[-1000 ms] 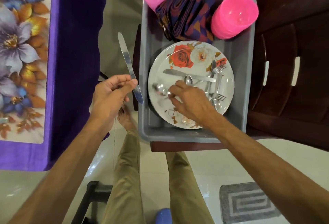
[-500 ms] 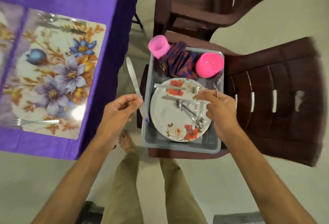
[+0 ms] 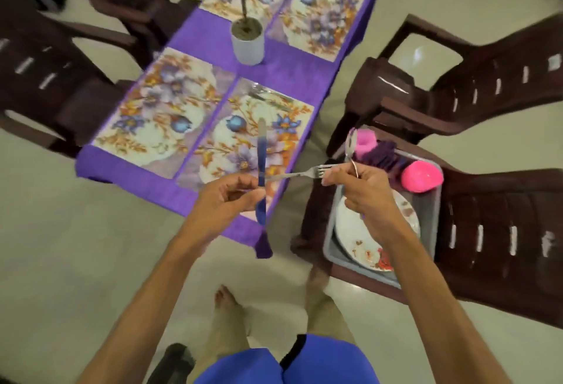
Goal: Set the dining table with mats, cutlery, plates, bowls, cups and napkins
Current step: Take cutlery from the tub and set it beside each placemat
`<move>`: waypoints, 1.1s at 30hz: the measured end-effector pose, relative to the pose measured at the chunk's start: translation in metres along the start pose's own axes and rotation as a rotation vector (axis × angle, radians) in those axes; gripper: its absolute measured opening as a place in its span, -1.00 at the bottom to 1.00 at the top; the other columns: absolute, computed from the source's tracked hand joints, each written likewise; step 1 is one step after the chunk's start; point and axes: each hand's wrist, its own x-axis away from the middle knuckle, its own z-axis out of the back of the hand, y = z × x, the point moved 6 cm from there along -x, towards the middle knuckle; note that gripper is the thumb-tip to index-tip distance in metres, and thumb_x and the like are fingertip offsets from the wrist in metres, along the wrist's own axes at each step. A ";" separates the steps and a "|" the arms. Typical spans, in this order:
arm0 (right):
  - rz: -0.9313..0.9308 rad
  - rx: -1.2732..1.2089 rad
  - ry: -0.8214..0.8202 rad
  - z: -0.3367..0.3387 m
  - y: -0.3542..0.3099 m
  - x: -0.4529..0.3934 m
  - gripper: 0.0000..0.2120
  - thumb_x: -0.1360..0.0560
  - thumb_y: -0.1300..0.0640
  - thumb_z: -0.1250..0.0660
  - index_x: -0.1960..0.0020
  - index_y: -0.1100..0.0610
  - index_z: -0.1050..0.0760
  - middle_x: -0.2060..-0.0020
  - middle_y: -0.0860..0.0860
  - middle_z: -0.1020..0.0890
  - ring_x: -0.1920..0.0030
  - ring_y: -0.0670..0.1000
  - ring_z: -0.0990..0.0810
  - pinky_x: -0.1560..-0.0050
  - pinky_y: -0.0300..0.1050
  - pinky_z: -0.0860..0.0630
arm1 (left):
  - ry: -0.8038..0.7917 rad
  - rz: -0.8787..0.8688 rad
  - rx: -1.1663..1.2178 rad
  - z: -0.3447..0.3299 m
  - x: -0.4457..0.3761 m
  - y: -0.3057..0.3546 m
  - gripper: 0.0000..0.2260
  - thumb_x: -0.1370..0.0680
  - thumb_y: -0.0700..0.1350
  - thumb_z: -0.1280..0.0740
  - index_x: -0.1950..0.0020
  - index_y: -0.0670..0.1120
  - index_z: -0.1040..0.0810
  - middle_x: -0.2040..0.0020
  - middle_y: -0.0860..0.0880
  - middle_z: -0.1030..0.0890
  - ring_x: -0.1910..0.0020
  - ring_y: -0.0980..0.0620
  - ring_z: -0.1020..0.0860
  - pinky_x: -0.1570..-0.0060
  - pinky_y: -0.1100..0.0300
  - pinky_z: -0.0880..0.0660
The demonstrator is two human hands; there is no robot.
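- Left hand [image 3: 227,200] fingers curled, thumb and fingertips pinching one table knife [image 3: 261,167] near its middle; knife held upright, blade tip up, over the near right placemat.
- Right hand [image 3: 361,191] fingers curled round two pieces of cutlery: one fork [image 3: 300,172] and one spoon [image 3: 351,147].
- Fork lying level, handle end reaching left to the knife and crossing it just above the left thumb; tines at the right fingertips.
- Spoon standing up out of the right fist, bowl uppermost, in front of the pink cup.
- Four floral placemats [image 3: 158,115] laid in two pairs on the purple tablecloth [image 3: 292,69]: two at the near end, two at the far end.
- Some cutlery [image 3: 268,98] already lying along the far edge of the near right placemat; blurred, number uncertain.
- One white pot with a green plant [image 3: 247,43] at the tabletop's middle, between the two pairs of mats.
- One grey tub [image 3: 426,219] on the seat of a brown plastic chair [image 3: 502,231] off the table's near right corner.
- Inside the tub: one floral plate [image 3: 359,231] at the near end, partly under the right wrist; one pink cup [image 3: 365,141], folded purple napkins [image 3: 382,155] and a pink bowl [image 3: 422,181] along the far end; whether cup or bowl is a stack cannot be told.
- Four brown chairs in sight round the table.
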 end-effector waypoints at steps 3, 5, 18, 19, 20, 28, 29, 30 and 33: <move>-0.067 0.061 -0.097 -0.092 0.008 0.009 -0.93 -0.51 0.31 -0.45 0.15 0.29 -0.65 0.51 -0.07 -0.54 0.60 -0.17 -0.18 0.56 -0.29 -0.03 | 0.186 0.019 0.069 0.088 0.038 -0.014 -0.88 -0.58 -0.28 -0.44 -0.08 -0.31 -0.64 0.15 -0.07 -0.71 0.18 0.09 -0.65 0.08 0.23 -0.61; -0.122 0.101 -0.150 -0.151 0.018 0.013 -0.91 -0.50 0.30 -0.46 0.10 0.35 -0.66 0.41 0.03 -0.63 0.61 -0.19 -0.25 0.58 -0.34 -0.13 | 0.234 0.041 0.080 0.141 0.061 -0.022 -0.84 -0.58 -0.27 -0.45 -0.07 -0.38 -0.63 0.11 -0.20 -0.70 0.14 0.01 -0.64 -0.04 0.09 -0.66; -0.064 0.342 -0.098 -0.328 0.023 -0.089 -0.91 -0.50 0.28 -0.46 0.15 0.30 -0.70 0.25 0.14 -0.72 0.53 -0.22 -0.45 0.53 -0.43 -0.28 | 0.173 0.095 -0.050 0.358 -0.065 -0.024 -0.85 -0.55 -0.22 -0.52 -0.06 -0.27 -0.71 0.10 -0.10 -0.72 0.09 0.06 -0.67 -0.02 0.18 -0.66; -0.081 0.362 -0.084 -0.340 0.035 -0.105 -0.92 -0.48 0.31 -0.45 0.17 0.29 -0.71 0.28 0.09 -0.72 0.50 -0.25 -0.50 0.50 -0.44 -0.31 | 0.152 0.113 -0.077 0.369 -0.084 -0.034 -0.85 -0.55 -0.22 -0.51 -0.06 -0.27 -0.71 0.08 -0.11 -0.72 0.06 0.05 -0.67 -0.07 0.15 -0.65; -0.105 0.384 -0.070 -0.352 0.048 -0.119 -0.91 -0.46 0.32 -0.45 0.20 0.25 -0.72 0.29 0.02 -0.72 0.43 -0.26 -0.55 0.44 -0.42 -0.35 | 0.132 0.133 -0.112 0.380 -0.101 -0.044 -0.86 -0.56 -0.22 -0.51 -0.04 -0.28 -0.70 0.08 -0.13 -0.72 0.06 0.05 -0.68 -0.07 0.15 -0.65; -0.345 0.437 0.059 -0.408 0.124 -0.175 -0.90 -0.39 0.31 -0.45 0.25 0.21 -0.73 0.27 0.01 -0.75 0.14 -0.06 -0.70 0.08 -0.11 -0.63 | 0.012 0.327 -0.288 0.438 -0.175 -0.096 -0.95 -0.54 -0.24 -0.51 0.10 -0.13 -0.74 0.17 -0.03 -0.74 0.12 0.04 -0.67 0.08 0.22 -0.62; -0.376 0.424 0.083 -0.411 0.127 -0.174 -0.89 -0.40 0.30 -0.45 0.24 0.19 -0.74 0.26 0.00 -0.75 0.11 -0.02 -0.70 0.10 -0.13 -0.61 | -0.020 0.329 -0.353 0.442 -0.180 -0.099 -0.96 -0.54 -0.20 -0.52 0.11 -0.10 -0.75 0.17 -0.01 -0.74 0.14 0.07 -0.66 0.05 0.18 -0.61; -0.400 0.397 0.112 -0.414 0.127 -0.173 -0.88 -0.41 0.30 -0.44 0.22 0.19 -0.74 0.23 -0.01 -0.76 0.10 -0.04 -0.69 0.12 -0.20 -0.56 | -0.051 0.335 -0.394 0.446 -0.186 -0.100 -0.97 -0.52 -0.17 -0.54 0.12 -0.09 -0.75 0.16 -0.02 -0.75 0.14 0.08 -0.65 0.01 0.12 -0.61; -0.385 0.301 0.262 -0.419 0.106 -0.185 -0.87 -0.47 0.33 -0.41 0.15 0.23 -0.74 0.18 -0.05 -0.74 0.15 -0.19 -0.62 0.22 -0.34 -0.47 | -0.118 0.332 -0.389 0.455 -0.218 -0.095 -0.94 -0.48 -0.10 -0.56 0.09 -0.07 -0.77 0.10 -0.06 -0.77 0.06 0.00 -0.70 -0.16 -0.07 -0.65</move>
